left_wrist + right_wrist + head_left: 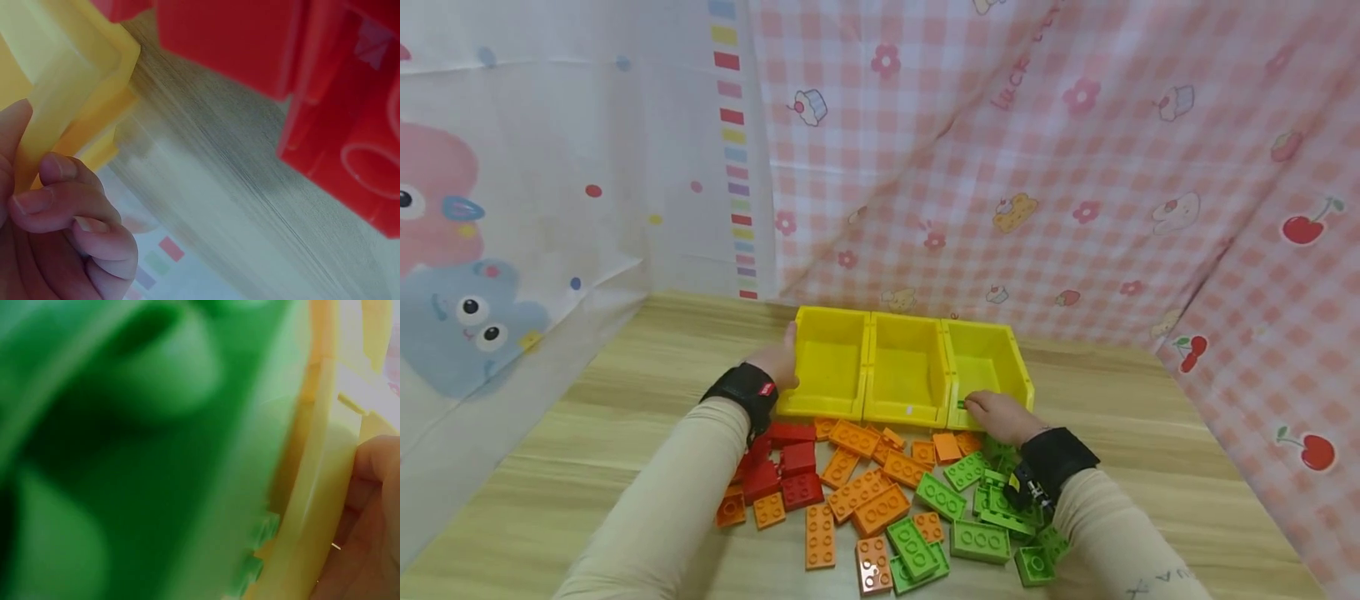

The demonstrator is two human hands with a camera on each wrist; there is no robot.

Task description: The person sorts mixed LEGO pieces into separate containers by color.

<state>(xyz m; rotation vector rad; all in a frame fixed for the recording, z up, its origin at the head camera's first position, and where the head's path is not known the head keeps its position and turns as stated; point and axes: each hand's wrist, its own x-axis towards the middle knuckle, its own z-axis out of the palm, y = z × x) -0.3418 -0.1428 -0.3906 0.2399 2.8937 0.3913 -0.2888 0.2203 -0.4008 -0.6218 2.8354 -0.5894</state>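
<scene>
Three yellow bins stand side by side on the table: a left bin (829,367), a middle bin (906,375) and a right bin (981,371). My left hand (777,363) grips the left bin's outer wall, and in the left wrist view the thumb and curled fingers (62,194) pinch its edge. At the front of the right bin, my right hand (1003,417) holds the wall with its fingers over it. A small green patch (961,404) shows by those fingertips; I cannot tell what it is. The right wrist view has the fingers (372,465) against the yellow wall (319,487).
In front of the bins lie red bricks (801,490) at left, orange bricks (859,493) in the middle and green bricks (980,540) at right, some stacked. Behind the wooden table (1105,400) hangs a pink checked cloth (1045,167), with a white printed cloth (587,150) at left.
</scene>
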